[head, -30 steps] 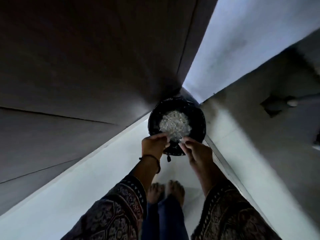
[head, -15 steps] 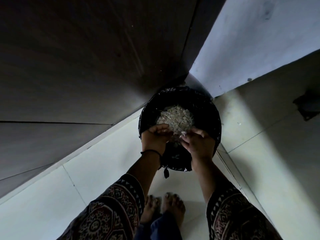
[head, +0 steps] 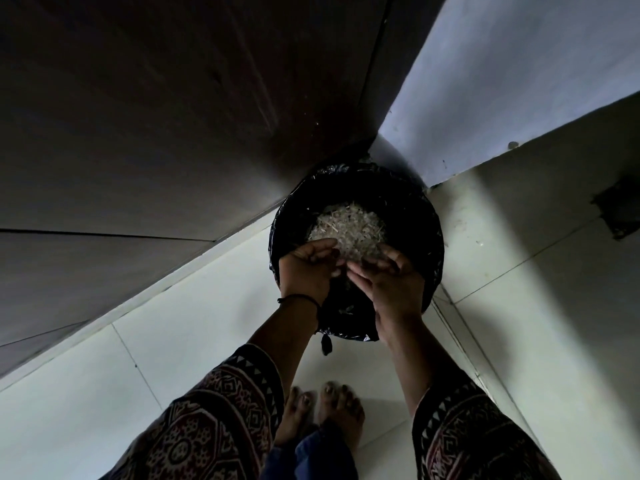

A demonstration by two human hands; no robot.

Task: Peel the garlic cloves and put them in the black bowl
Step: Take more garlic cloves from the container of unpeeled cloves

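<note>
Left hand (head: 304, 271) and right hand (head: 388, 282) meet fingertip to fingertip. The left's fingers curve inward, and I cannot tell whether they hold anything; the right's are loosely spread. Just beyond the fingertips, a heap of pale, papery garlic skins (head: 346, 225) lies inside a round bin lined with black plastic (head: 424, 220). Past the hands, the bin stands on pale floor tiles (head: 207, 323), in a corner against a dark wooden panel (head: 173, 133).

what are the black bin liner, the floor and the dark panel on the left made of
Bin liner: thin plastic film, glossy; it crinkles and catches glints along the rim.
Floor: pale tiles, likely ceramic, smooth with a soft sheen; straight joint lines show.
Dark panel: looks like wood or laminate, matt, with faint grain streaks; too dim to be sure.
</note>
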